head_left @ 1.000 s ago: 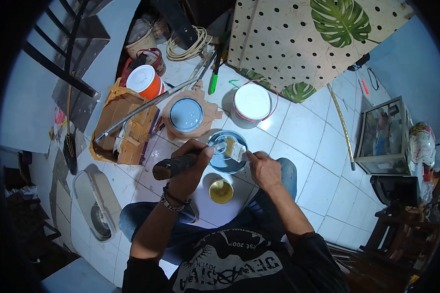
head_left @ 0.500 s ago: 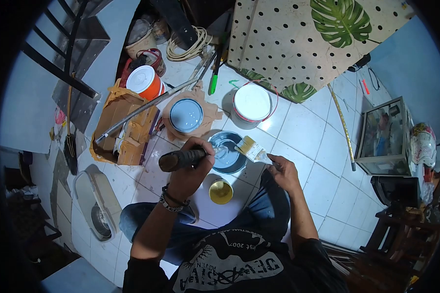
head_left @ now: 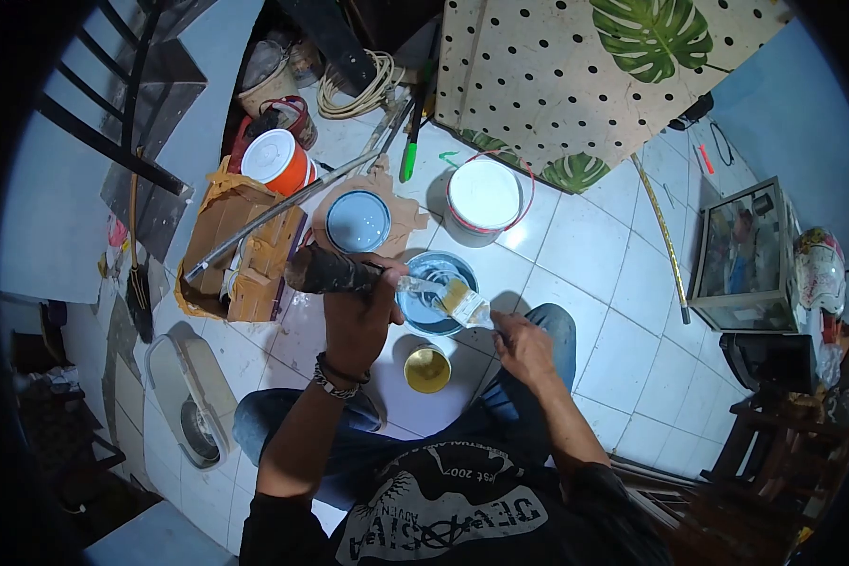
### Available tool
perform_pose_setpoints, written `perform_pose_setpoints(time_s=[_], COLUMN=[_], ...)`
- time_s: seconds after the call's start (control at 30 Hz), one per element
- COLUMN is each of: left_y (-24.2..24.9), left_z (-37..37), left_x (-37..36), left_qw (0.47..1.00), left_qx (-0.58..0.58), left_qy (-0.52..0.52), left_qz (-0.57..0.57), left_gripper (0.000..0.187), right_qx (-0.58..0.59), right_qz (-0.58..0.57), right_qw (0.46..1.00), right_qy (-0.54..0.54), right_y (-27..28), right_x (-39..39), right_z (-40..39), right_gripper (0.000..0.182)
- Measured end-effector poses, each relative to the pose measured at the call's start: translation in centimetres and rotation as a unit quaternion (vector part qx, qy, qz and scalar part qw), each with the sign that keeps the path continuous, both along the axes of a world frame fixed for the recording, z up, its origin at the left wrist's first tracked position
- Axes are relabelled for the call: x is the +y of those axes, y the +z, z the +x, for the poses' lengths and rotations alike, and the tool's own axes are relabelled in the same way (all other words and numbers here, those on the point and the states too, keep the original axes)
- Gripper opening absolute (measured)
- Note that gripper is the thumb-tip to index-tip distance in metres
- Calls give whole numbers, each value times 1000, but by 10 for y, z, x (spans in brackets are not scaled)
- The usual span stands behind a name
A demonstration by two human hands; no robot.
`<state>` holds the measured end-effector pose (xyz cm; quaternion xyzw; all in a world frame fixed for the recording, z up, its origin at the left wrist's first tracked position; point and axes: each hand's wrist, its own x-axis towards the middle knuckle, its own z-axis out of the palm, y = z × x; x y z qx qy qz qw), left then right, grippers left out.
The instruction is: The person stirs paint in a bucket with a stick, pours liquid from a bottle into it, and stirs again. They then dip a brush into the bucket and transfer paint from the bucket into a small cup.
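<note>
My left hand (head_left: 360, 316) is wrapped around the thick dark handle of a tool (head_left: 335, 272). The tool's pale, paint-coated end reaches over a bucket of grey-blue paint (head_left: 432, 258). In my right hand (head_left: 525, 349) is a wide paintbrush (head_left: 467, 304), gripped by its handle, its yellowish bristles above the same bucket and close to the tool's end. A small yellow-lined can (head_left: 427, 370) stands between my legs, just below the bucket. Beyond my left hand, a round lid with blue-grey paint (head_left: 358, 222) lies on torn cardboard.
A white-topped pail (head_left: 483, 196) stands behind the bucket. To the left are an open cardboard box (head_left: 219, 226) with a long pole (head_left: 259, 219) across it, an orange tub (head_left: 278, 160) and a beige plastic container (head_left: 184, 387). A glass-sided case (head_left: 740, 250) sits at right.
My right hand has moved left and down, bringing the brush closer to the tool over the bucket. My left hand has turned slightly, and the tool's handle has shifted up and left.
</note>
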<state>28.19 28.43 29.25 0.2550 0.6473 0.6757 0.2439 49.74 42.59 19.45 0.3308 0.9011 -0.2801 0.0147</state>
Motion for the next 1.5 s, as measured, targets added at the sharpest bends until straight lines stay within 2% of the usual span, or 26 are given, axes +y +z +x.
perform_pose_setpoints(time_s=[0.13,0.33,0.47,0.63,0.83,0.97,1.27,1.37,1.5], left_y=[-6,-4,-11,-10,-10,-5,-7,-14,-19], left_z=[-5,-5,-7,-6,-6,-2,0,0,3], left_x=[-3,-1,-3,-2,-2,0,-9,-9,-8], left_qw=[999,997,994,995,996,996,993,971,965], left_qx=[28,69,91,84,75,42,114,228,246], left_qy=[1,27,44,47,54,68,-24,-51,-96], left_qz=[-31,-29,-38,-11,-1,29,-33,-45,6], left_gripper=[16,17,15,13,15,16,12,8,11], right_qx=[-45,-36,-5,-10,75,37,-65,-88,-120], right_qz=[5,57,48,58,24,55,70,71,84], right_qw=[999,998,998,997,995,995,990,988,983], right_qy=[13,1,40,47,53,72,104,106,112], right_y=[28,47,52,61,75,55,34,34,32], right_x=[-2,18,16,10,15,16,32,36,41], right_z=[0,4,-4,-14,-12,-23,-47,-51,-55], right_gripper=[38,38,37,37,36,34,34,35,34])
